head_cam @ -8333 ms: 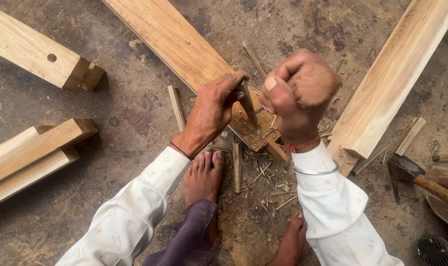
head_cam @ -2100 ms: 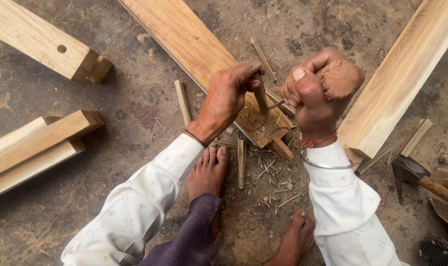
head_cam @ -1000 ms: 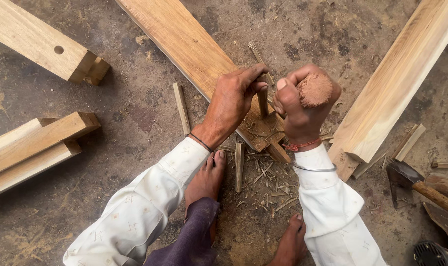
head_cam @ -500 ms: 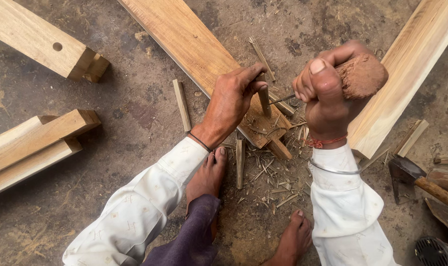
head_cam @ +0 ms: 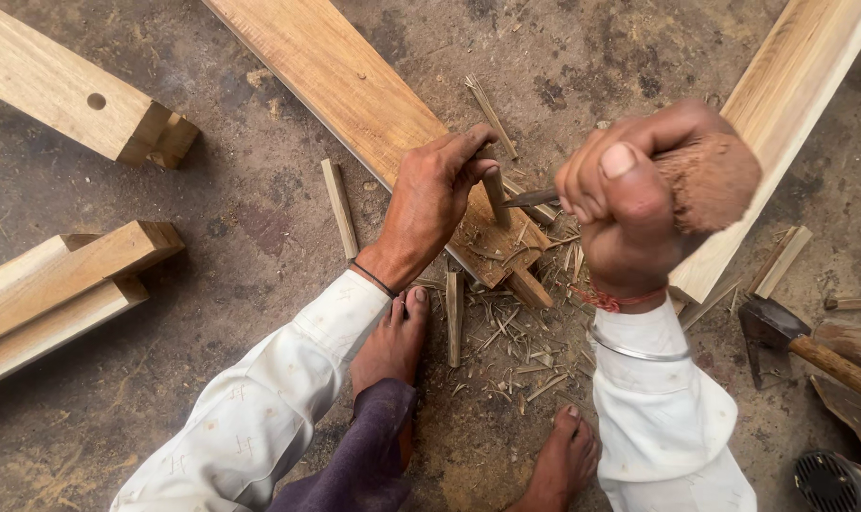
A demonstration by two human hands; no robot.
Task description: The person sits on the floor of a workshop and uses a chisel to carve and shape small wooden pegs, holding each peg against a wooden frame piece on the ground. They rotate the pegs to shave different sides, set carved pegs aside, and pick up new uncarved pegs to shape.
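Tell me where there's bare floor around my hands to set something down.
Bare floor lies left of the left hand, between the long plank, the drilled beam and the stacked beams; only a wood sliver lies there. More bare floor shows between plank and right-side board. It is crowded under the right hand, with chips, feet and an adze.

The bare, stained concrete floor carries a long plank running from far left to the middle, another plank at the far right, notched wooden beams at left, scattered wood chips near the middle, and an adze at right.
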